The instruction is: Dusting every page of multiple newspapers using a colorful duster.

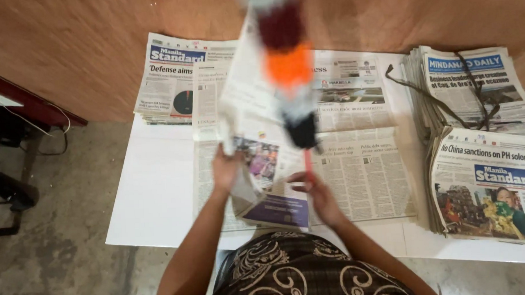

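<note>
- Both bare forearms reach forward from the bottom of the view, coming closer together toward the hands.
- The left arm runs up from the lower left, nearly straight, with the wrist in line with the forearm.
- The left hand (pixel 225 169) is raised, its back toward the camera, fingers closed in a pinch on the edge of a sheet.
- The right arm comes in from the lower right, angled inward toward the middle.
- The right hand (pixel 317 193) sits lower and closer to the body than the left, fingers curled around a thin stick, the thumb side turned up.
- The two hands are near each other but apart.
</note>
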